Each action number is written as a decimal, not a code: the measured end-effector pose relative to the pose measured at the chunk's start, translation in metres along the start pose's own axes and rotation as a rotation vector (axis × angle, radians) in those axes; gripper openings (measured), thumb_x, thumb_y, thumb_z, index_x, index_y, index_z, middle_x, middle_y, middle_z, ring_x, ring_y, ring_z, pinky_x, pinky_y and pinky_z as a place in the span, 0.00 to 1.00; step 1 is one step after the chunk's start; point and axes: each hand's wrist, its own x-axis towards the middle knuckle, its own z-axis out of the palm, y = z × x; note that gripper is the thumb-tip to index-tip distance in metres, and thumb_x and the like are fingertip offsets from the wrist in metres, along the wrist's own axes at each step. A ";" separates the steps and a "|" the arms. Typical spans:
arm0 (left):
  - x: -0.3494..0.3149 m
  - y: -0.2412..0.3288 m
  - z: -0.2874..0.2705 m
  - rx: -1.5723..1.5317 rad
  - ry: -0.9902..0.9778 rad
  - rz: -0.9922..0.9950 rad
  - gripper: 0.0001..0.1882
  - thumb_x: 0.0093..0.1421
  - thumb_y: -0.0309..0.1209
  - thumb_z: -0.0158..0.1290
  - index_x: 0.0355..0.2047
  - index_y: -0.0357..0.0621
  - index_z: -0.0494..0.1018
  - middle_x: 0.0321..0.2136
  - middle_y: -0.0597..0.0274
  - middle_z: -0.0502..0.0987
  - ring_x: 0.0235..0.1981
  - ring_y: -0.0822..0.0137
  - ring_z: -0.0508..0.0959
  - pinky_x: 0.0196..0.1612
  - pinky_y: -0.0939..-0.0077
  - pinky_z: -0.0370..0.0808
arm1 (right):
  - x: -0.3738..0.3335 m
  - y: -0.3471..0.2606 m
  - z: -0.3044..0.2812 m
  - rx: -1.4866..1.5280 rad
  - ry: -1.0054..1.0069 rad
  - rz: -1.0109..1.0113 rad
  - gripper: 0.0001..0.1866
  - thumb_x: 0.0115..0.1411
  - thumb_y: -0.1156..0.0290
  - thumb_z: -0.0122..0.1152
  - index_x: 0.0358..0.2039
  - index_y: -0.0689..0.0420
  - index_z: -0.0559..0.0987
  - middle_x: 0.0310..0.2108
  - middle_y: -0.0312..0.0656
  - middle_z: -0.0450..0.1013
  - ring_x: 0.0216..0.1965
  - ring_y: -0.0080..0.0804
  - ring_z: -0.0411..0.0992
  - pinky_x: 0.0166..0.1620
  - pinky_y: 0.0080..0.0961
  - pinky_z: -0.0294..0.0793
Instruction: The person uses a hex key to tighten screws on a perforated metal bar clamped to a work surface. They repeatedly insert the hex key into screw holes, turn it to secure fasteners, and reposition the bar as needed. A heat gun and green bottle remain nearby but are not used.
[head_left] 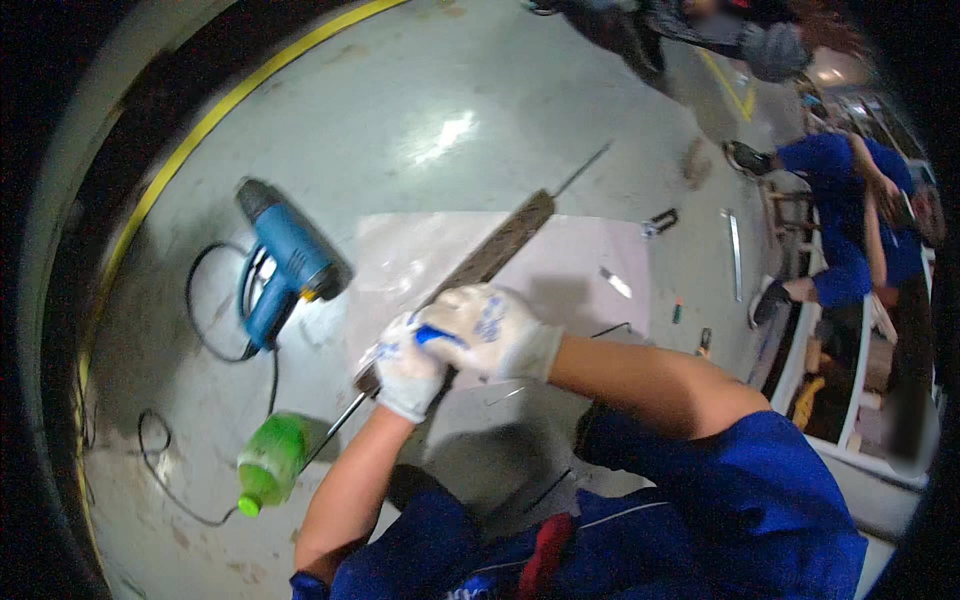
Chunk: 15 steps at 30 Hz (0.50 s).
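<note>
A long brown bar (497,246) lies slantwise in front of me, a thin metal rod (582,170) sticking out of each end. It is above or on a whitish sheet (620,245) on the floor; I cannot tell which. My left hand (408,366), in a white glove, is closed round the bar's near part. My right hand (497,330), gloved too, is closed beside the left one and crosses over the bar. Between the hands shows a small blue patch (430,334), whether a held thing or part of a glove I cannot tell. The right fingertips are hidden.
Left of the sheet lies a blue heat gun (290,245) with a black cord. A green bottle (275,455) is near my left forearm. Right of the sheet are a clamp-like tool (661,222) and a steel ruler (735,255). Another person (840,220) sits at the far right.
</note>
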 end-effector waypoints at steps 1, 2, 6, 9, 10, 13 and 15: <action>-0.001 -0.001 0.004 0.052 -0.002 -0.002 0.11 0.62 0.34 0.54 0.39 0.41 0.79 0.36 0.46 0.82 0.39 0.42 0.80 0.45 0.51 0.76 | -0.002 0.001 -0.003 -0.037 0.028 -0.028 0.22 0.65 0.48 0.58 0.45 0.54 0.81 0.43 0.49 0.79 0.44 0.50 0.79 0.48 0.44 0.78; 0.000 -0.001 0.006 0.108 -0.004 -0.006 0.10 0.60 0.32 0.54 0.39 0.41 0.79 0.36 0.45 0.81 0.39 0.41 0.80 0.45 0.49 0.76 | -0.001 0.004 -0.003 -0.070 0.057 -0.061 0.21 0.65 0.49 0.58 0.44 0.54 0.81 0.42 0.48 0.80 0.43 0.50 0.79 0.48 0.44 0.78; -0.010 0.007 0.005 0.201 0.052 -0.120 0.21 0.59 0.35 0.58 0.52 0.43 0.77 0.43 0.47 0.80 0.44 0.45 0.79 0.50 0.52 0.75 | -0.004 0.002 0.011 0.106 0.182 -0.032 0.14 0.64 0.60 0.62 0.44 0.55 0.81 0.37 0.48 0.79 0.39 0.51 0.78 0.46 0.46 0.78; -0.032 0.016 -0.012 0.309 0.072 -0.123 0.26 0.59 0.38 0.61 0.56 0.41 0.74 0.45 0.47 0.79 0.46 0.46 0.78 0.52 0.54 0.74 | -0.009 0.013 0.035 0.224 0.293 0.002 0.13 0.64 0.64 0.62 0.46 0.56 0.80 0.37 0.50 0.78 0.39 0.53 0.77 0.45 0.46 0.77; -0.043 0.014 -0.018 0.316 0.138 -0.067 0.28 0.59 0.39 0.62 0.57 0.40 0.73 0.46 0.47 0.78 0.46 0.47 0.78 0.52 0.54 0.73 | -0.011 0.016 0.037 0.276 0.290 0.025 0.13 0.64 0.64 0.62 0.46 0.56 0.80 0.38 0.50 0.78 0.39 0.53 0.77 0.44 0.46 0.77; -0.080 0.006 -0.034 0.480 0.186 -0.174 0.30 0.59 0.41 0.64 0.58 0.40 0.73 0.55 0.43 0.73 0.57 0.44 0.73 0.58 0.49 0.67 | -0.017 0.017 0.033 0.138 0.168 -0.027 0.15 0.66 0.69 0.60 0.51 0.62 0.77 0.40 0.52 0.78 0.41 0.49 0.79 0.46 0.41 0.79; -0.097 0.001 -0.037 0.558 0.204 -0.237 0.33 0.58 0.41 0.64 0.60 0.39 0.72 0.59 0.43 0.71 0.62 0.43 0.69 0.61 0.46 0.64 | -0.025 0.027 0.035 0.110 0.354 -0.101 0.15 0.68 0.68 0.59 0.52 0.61 0.76 0.40 0.52 0.78 0.41 0.51 0.78 0.46 0.43 0.78</action>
